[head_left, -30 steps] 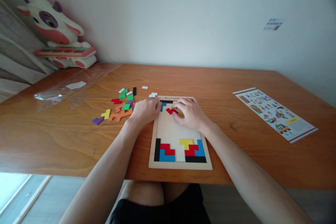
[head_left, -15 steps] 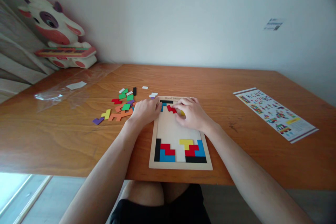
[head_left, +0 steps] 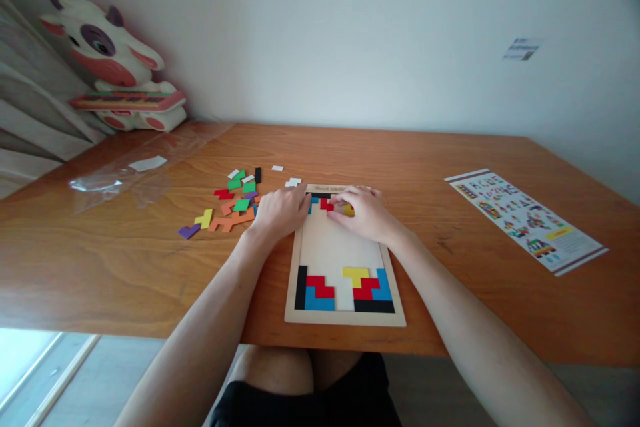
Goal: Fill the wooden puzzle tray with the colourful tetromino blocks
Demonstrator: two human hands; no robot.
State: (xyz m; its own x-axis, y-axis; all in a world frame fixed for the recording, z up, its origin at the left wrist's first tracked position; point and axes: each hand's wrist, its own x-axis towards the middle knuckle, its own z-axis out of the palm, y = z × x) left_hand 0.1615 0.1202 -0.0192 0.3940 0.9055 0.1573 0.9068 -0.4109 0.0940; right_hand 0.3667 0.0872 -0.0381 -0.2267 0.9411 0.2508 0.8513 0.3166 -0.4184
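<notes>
A wooden puzzle board (head_left: 320, 247) lies near the table's front edge, with red, blue, black and yellow pieces along its bottom. Over its upper left edge rests my left hand (head_left: 281, 211), fingers close together by a blue piece (head_left: 314, 201); what is under them is hidden. My right hand (head_left: 361, 210) is at the upper right, its fingertips pinched at a red piece (head_left: 325, 205) that lies below the black strip. A yellow piece (head_left: 349, 211) shows partly beneath that hand.
Loose coloured pieces (head_left: 242, 205) lie left of the board, with small white ones behind it. A clear plastic bag (head_left: 100, 181) and a cow-shaped toy keyboard (head_left: 127, 101) are at the far left. A printed sheet (head_left: 525, 219) lies at the right.
The red piece at the top of the board has turned from tilted to nearly straight and sits closer to the black strip. My hands have barely moved.
</notes>
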